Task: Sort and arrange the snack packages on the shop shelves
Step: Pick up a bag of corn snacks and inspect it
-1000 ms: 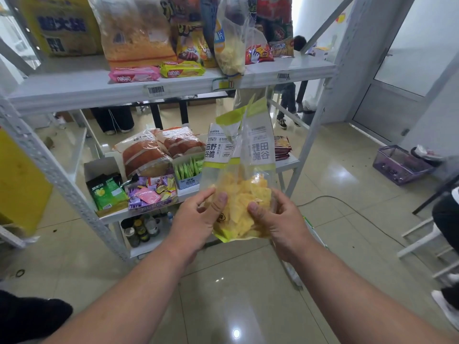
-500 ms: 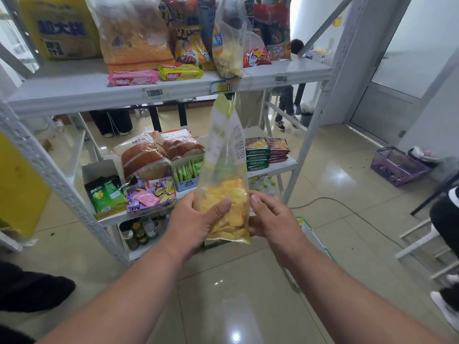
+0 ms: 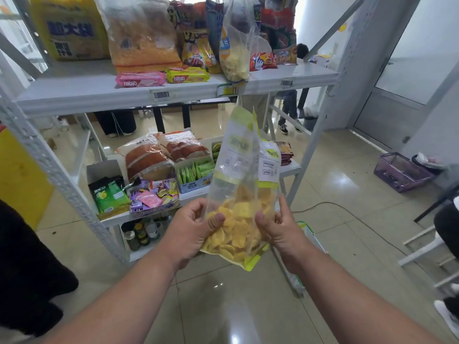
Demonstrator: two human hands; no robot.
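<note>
Clear glossy plastic chip bag (image 3: pixel 242 194); shiny floor tiles (image 3: pixel 223 306)

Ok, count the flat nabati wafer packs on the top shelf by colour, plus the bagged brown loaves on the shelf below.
Pink flat nabati wafer pack: 1
Yellow flat nabati wafer pack: 1
Brown loaves in clear plastic bags: 2
Total: 4

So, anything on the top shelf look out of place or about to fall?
Yes: the clear chip bag on the top shelf leans forward, its bottom hanging over the front edge above the price tag. It might slip off.
</note>
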